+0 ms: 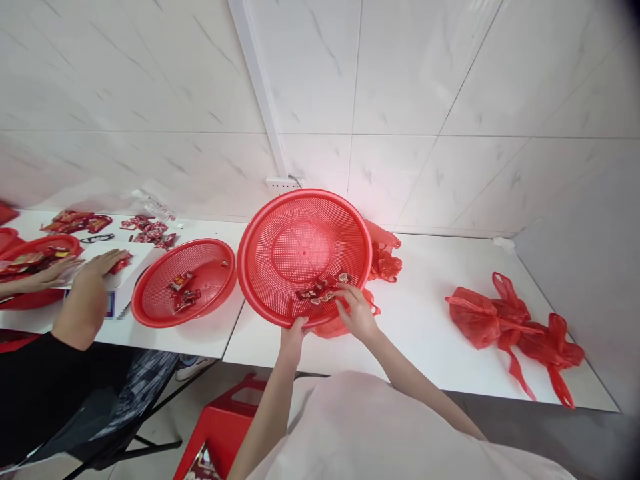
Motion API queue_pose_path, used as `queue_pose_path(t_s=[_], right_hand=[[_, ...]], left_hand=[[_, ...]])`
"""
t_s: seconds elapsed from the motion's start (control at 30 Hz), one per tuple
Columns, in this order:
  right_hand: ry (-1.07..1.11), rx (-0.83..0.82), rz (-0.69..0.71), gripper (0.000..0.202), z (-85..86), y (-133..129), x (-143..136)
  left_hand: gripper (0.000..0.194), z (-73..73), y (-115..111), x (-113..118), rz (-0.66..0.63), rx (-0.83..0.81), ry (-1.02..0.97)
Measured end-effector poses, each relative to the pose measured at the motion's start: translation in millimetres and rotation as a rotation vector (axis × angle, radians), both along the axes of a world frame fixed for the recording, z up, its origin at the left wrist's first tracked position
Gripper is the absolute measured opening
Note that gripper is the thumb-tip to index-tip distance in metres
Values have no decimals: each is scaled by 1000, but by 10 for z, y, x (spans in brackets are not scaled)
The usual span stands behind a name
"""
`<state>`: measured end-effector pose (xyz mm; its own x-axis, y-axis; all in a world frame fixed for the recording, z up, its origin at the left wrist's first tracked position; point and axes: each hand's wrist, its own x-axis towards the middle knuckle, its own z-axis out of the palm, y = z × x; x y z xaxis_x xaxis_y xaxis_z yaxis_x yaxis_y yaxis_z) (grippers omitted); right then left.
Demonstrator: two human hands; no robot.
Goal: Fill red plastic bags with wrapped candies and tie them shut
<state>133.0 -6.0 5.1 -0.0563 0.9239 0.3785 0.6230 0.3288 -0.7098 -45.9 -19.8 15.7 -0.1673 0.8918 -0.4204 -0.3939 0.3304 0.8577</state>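
Observation:
A red plastic mesh basket [305, 253] is tilted up in front of me over the white table. My left hand [293, 337] is closed on its near rim, thumb on the inner side. Several small dark red printed packets [320, 288] lie against the lower wall inside the basket. My right hand [356, 312] reaches in over the right rim, its thumb and fingers apart, fingertips at the packets. Whether a packet is between those fingers is hard to see. A red plastic bag [333, 327] shows partly beneath the basket.
Another red basket [185, 320] with a few packets stands left. Beyond it, a co-worker's hands [103, 262] work over a white box [135, 257]. Tied red bags [475, 317] lie right; a red bag [385, 263] sits behind my basket. A red stool [220, 427] stands below.

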Motion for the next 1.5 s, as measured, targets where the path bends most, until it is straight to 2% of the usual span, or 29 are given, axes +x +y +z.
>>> queue_pose_path(t_s=[0.1, 0.17, 0.23, 0.3, 0.4, 0.5, 0.57, 0.6, 0.73, 0.9, 1.0, 1.1, 1.2, 1.3, 1.4, 1.5], right_hand=[[-206, -80, -63, 40, -60, 8, -51], [-312, -195, -104, 58, -113, 14, -72], [-360, -292, -86, 67, -149, 24, -74], [-367, -343, -44, 67, -150, 43, -58], [-356, -391, -38, 63, -107, 83, -11], [-325, -421, 6, 45, -85, 114, 50], [-238, -435, 69, 28, -108, 120, 92], [-164, -441, 82, 26, -128, 120, 111], [163, -411, -31, 41, -209, 127, 173], [390, -409, -163, 46, -191, 159, 227], [668, -492, -215, 51, -141, 141, 296], [893, -544, -284, 53, -146, 82, 411], [901, -627, -342, 48, -279, 8, 501], [817, -780, -298, 40, -514, -44, 475], [849, -852, -239, 28, -740, -50, 357], [941, -848, -298, 23, -875, -22, 274]], left_hand=[[62, -95, -146, 62, 20, -60, 27], [53, -153, -221, 80, 32, -110, 64], [45, -182, -275, 91, 41, -127, 81], [40, -186, -314, 106, 41, -112, 72], [44, -179, -351, 146, 38, -112, 63], [52, -189, -372, 180, 38, -151, 63], [57, -197, -374, 181, 22, -171, 63], [58, -197, -372, 177, 11, -178, 65], [62, -176, -358, 163, -1, -191, 65], [59, -170, -338, 143, 46, -196, 21], [52, -180, -278, 3, 129, -208, 52], [50, -172, -170, -267, 276, -195, 136], [46, -136, -70, -562, 372, -173, 182], [41, -91, -34, -741, 420, -136, 215], [39, -68, -60, -767, 444, -121, 238], [41, -75, -115, -718, 454, -108, 205]])
